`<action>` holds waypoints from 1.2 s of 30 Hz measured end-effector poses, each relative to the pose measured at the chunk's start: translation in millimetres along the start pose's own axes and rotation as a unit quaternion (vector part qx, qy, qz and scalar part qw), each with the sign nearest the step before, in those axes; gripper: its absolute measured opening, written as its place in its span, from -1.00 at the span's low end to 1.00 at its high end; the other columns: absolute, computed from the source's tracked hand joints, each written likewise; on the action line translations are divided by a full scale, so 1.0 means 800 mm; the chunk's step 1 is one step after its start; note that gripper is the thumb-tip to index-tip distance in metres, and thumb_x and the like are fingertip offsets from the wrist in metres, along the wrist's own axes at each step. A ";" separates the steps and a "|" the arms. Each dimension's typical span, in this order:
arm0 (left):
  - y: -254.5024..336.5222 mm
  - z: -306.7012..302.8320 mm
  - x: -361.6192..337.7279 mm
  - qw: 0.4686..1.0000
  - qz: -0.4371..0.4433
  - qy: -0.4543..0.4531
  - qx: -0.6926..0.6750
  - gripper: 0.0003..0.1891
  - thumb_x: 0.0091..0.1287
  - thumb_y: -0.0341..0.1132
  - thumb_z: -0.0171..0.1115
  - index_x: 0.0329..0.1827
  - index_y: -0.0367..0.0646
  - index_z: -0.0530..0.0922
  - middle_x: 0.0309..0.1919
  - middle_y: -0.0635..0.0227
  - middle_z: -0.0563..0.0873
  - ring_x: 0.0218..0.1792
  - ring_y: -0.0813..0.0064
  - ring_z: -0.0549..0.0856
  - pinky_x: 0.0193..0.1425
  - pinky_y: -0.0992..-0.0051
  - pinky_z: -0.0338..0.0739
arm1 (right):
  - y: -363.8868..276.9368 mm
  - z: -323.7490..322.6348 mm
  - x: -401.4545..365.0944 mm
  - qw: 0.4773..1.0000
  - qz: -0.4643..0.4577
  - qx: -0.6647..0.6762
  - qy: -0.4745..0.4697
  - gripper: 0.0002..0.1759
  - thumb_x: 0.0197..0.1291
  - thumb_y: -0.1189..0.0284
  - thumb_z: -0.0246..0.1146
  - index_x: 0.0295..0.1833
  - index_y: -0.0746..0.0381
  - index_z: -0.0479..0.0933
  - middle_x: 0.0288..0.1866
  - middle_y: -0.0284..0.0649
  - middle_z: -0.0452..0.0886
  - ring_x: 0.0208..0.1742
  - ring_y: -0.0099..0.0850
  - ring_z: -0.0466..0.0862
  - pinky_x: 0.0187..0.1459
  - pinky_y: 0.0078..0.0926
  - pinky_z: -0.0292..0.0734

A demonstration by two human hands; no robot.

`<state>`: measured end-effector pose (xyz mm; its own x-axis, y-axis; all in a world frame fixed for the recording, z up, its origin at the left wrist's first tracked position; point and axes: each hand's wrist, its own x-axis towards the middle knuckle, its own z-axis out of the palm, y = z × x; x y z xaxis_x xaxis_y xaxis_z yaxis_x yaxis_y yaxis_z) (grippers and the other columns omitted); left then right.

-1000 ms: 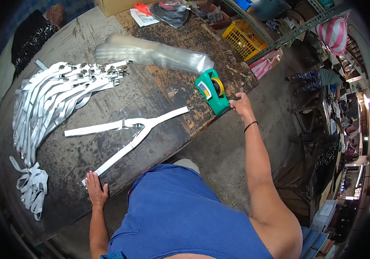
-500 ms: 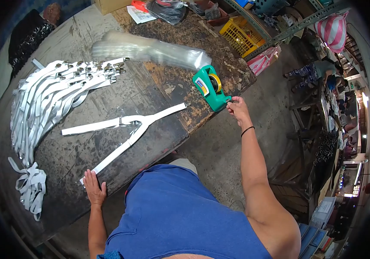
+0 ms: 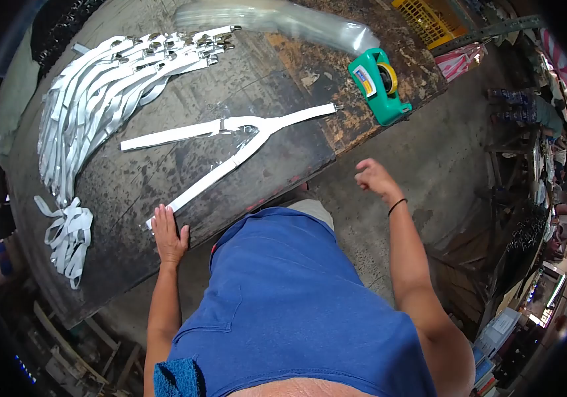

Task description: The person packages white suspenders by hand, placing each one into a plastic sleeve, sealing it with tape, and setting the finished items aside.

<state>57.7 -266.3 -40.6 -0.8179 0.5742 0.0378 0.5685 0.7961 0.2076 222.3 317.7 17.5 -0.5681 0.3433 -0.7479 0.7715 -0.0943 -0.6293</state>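
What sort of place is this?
Likely a garment-accessory workshop: a worn wooden worktable bears a pile of clip-ended white suspenders and a green tape dispenser.

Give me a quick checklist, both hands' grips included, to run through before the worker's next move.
1. Suspenders spread out in a Y on the table: ok.
2. Left grip at the suspenders' lower strap end: ok, fingers laid over it.
3. Right grip at the suspenders: not ok, it hangs beyond the table's edge.
4. Tape in the right grip: cannot tell, too small to see.
5. Dispenser on the table: ok.
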 end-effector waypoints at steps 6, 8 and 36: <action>0.000 -0.002 0.000 1.000 0.004 0.000 0.005 -0.21 0.35 -0.05 0.20 0.56 -0.27 0.17 0.55 -0.11 0.21 0.57 -0.13 0.14 0.59 -0.05 -0.04 | -0.028 0.095 -0.020 0.990 -0.079 0.109 -0.035 -0.73 0.23 0.58 0.27 -0.01 0.29 0.38 -0.45 -0.35 0.51 -0.46 -0.57 0.50 -0.41 -0.58 0.42; 0.002 -0.001 0.002 1.000 0.004 0.003 -0.001 -0.21 0.36 -0.06 0.20 0.56 -0.27 0.17 0.55 -0.11 0.21 0.57 -0.13 0.14 0.60 -0.05 -0.04 | -0.035 0.099 -0.025 0.992 -0.065 0.091 -0.058 -0.76 0.24 0.56 0.26 -0.04 0.26 0.38 -0.42 -0.36 0.51 -0.42 -0.58 0.52 -0.37 -0.57 0.45; -0.002 0.003 0.000 1.000 0.013 0.008 0.011 -0.23 0.37 -0.11 0.21 0.57 -0.27 0.16 0.55 -0.10 0.20 0.57 -0.12 0.13 0.60 -0.05 -0.06 | 0.094 0.114 -0.049 0.972 0.191 0.112 -0.080 -0.60 0.49 0.05 0.13 -0.20 0.19 0.53 -0.47 -0.46 0.51 -0.56 -0.67 0.47 -0.55 -0.66 0.46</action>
<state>57.0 -267.6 -43.4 -0.8040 0.5917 0.0582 0.5911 0.7849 0.1857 276.8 212.2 -19.8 -0.3036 0.0950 -0.9480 0.8637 -0.3927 -0.3160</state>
